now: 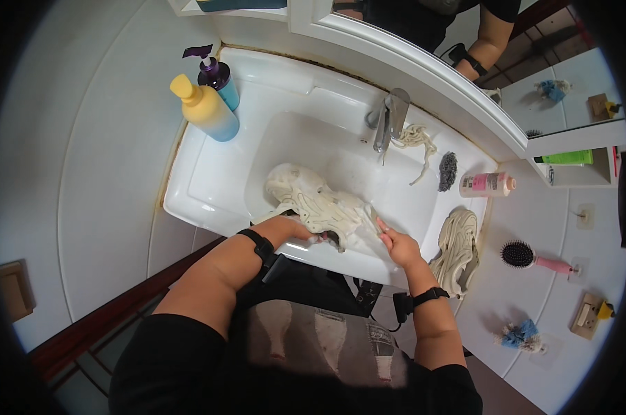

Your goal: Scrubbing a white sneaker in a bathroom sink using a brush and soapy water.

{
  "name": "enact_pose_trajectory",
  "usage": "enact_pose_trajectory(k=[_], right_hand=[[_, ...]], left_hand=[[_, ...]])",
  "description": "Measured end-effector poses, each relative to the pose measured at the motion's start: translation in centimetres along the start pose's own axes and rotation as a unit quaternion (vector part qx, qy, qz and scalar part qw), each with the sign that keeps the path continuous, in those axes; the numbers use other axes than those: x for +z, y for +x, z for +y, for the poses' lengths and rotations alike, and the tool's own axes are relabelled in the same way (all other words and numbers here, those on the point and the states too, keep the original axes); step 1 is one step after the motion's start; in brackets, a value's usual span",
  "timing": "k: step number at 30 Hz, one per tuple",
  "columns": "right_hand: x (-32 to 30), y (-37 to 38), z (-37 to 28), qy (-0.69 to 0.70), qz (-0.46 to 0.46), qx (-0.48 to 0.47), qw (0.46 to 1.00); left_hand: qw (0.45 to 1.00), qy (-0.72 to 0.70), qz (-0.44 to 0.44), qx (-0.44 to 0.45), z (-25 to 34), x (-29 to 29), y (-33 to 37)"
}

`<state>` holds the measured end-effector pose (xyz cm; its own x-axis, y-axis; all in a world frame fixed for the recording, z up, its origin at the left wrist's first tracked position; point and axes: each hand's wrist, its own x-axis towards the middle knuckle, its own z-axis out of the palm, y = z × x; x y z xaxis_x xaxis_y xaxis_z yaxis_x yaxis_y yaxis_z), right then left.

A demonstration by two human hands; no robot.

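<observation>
A cream-coloured sneaker (326,207) with wavy dark lines lies on its side in the white sink (209,176), with suds on it. At its opening, near the sink's front edge, my left hand (295,228) is closed on the shoe, its fingertips partly hidden inside. By the other end of the shoe, my right hand (396,243) is closed round a slim pale thing whose kind I cannot make out. A matching sneaker (458,245) rests on the sink's right ledge. Loose cream shoelaces (416,138) lie beside the tap (390,121).
A yellow-and-blue bottle (206,111) and a purple-topped pump bottle (219,79) stand at the back left corner. A grey scouring pad (448,171) and a pink bottle (488,185) are on the right ledge. A hairbrush (534,257) hangs on the right wall below the mirror cabinet (423,62).
</observation>
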<state>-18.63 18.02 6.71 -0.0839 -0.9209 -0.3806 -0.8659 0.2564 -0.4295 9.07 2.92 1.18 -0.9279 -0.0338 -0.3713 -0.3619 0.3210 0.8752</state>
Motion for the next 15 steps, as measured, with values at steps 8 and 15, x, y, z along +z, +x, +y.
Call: enact_pose_trajectory(k=[8,15], right_hand=[[-0.2,8.0,-10.4,-0.048,-0.038,-0.056,0.997],[0.2,5.3,-5.5,-0.025,-0.018,-0.046,0.998]], left_hand=[[1.000,0.015,-0.006,-0.001,0.3,0.1,0.4],[1.000,0.023,-0.004,-0.005,0.4,0.3,0.4]])
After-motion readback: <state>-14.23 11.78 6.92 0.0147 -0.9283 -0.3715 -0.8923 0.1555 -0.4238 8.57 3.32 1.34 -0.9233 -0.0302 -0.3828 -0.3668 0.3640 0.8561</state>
